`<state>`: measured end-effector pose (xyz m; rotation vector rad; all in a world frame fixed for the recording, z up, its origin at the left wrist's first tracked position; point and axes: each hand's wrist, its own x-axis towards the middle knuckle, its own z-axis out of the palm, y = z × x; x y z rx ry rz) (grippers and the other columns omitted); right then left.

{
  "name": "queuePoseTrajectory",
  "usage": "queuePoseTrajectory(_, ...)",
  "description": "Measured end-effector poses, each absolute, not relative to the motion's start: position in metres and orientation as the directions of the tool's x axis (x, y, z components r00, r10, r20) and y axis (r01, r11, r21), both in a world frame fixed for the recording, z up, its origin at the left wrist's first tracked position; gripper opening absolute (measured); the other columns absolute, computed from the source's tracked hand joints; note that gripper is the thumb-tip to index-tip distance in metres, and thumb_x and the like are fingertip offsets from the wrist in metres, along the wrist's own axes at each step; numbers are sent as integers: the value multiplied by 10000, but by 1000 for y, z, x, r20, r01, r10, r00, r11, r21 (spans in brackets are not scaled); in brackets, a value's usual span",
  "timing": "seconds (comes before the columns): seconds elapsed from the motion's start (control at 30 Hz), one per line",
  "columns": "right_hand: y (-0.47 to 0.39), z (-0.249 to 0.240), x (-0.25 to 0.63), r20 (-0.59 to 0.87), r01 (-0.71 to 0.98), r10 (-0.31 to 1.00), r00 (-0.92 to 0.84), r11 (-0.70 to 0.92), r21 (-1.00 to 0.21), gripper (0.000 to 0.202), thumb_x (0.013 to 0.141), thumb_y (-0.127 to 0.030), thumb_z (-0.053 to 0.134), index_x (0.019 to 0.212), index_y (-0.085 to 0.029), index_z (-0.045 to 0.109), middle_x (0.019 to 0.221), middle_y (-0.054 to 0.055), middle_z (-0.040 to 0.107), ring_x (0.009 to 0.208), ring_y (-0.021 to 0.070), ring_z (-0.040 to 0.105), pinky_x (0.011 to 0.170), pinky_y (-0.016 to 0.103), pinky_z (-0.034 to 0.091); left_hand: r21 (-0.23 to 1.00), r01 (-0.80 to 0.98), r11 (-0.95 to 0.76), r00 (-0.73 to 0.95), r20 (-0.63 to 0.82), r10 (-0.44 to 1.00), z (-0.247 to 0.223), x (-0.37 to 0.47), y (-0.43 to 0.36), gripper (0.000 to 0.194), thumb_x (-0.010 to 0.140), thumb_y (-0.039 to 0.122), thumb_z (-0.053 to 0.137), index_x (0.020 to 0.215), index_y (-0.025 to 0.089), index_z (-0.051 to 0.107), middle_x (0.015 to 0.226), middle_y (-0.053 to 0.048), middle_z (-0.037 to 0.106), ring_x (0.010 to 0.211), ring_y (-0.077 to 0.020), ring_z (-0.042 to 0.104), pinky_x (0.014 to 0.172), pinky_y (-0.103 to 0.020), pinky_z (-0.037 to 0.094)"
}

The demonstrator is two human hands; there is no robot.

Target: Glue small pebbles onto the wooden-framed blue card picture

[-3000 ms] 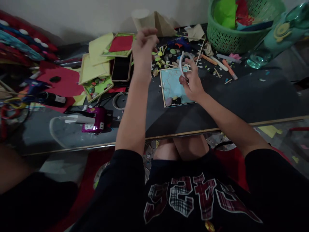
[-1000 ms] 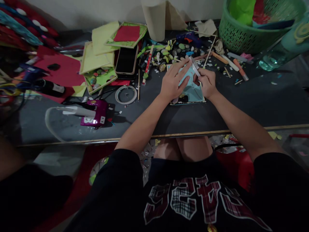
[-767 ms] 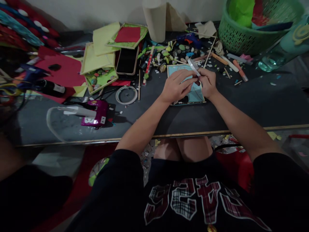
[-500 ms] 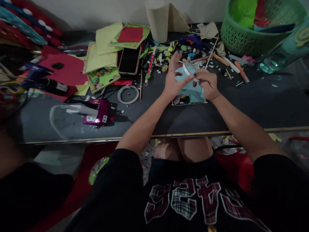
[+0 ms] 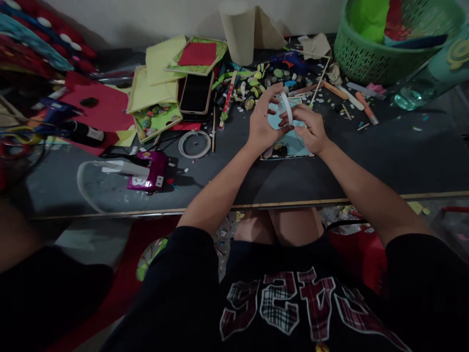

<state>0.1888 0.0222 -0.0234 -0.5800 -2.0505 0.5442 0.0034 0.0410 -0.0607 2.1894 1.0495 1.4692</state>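
Note:
Between my two hands, a roll of white tape (image 5: pixel 286 108) is held on edge above the table. My left hand (image 5: pixel 264 120) curves round its left side, thumb below and fingers above, gripping it. From the right, my right hand (image 5: pixel 310 128) has its fingertips at the roll, partly inside the ring; whether they pinch the tape's end is too small to see. Beneath both hands lies a light blue panel (image 5: pixel 298 145) with a thin pale frame, partly covered by them. Some dark and greyish stones (image 5: pixel 279 149) sit at its lower left corner.
Pebbles (image 5: pixel 252 88) and paper scraps lie behind my hands, with a blue glue gun (image 5: pixel 289 61). A green basket (image 5: pixel 361 58) and a bottle (image 5: pixel 414 93) stand right. Leftward are a phone (image 5: pixel 197 94), another tape roll (image 5: pixel 194 143) and a purple power strip (image 5: pixel 151 171). Someone's arm (image 5: pixel 16 234) is at far left.
The tape roll has turned from tilted to nearly upright, edge towards me. My right hand's fingers have spread from a tight pinch and reach into the ring; my left fingers have curled closer.

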Motion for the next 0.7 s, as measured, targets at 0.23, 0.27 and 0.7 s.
queuePoseTrajectory(0.23,20,-25,185,542,341,705,-458,702,-625,419,910,-629,465,802,-291,689,901,67,709,978,285,637,974,496,505,445,540,-714,283,703,653,-53,8,30,692,900,732,411,1430,288,372,1547,-153,432,1449,-320,406,1154,-521,390)
queuePoseTrajectory(0.27,21,-25,185,538,348,707,-459,700,-623,396,908,-607,474,806,-291,690,901,66,709,984,287,634,973,497,504,458,540,-707,274,698,662,-54,8,31,708,897,737,405,1439,285,362,1550,-155,427,1467,-324,383,1169,-530,369)
queuePoseTrajectory(0.7,22,-29,184,477,-34,791,-382,504,-863,356,825,-587,617,718,-248,622,693,27,710,692,223,690,712,410,583,554,544,-630,205,640,741,-61,5,38,881,790,736,609,1480,282,302,1534,-161,414,1471,-336,344,1166,-495,391)
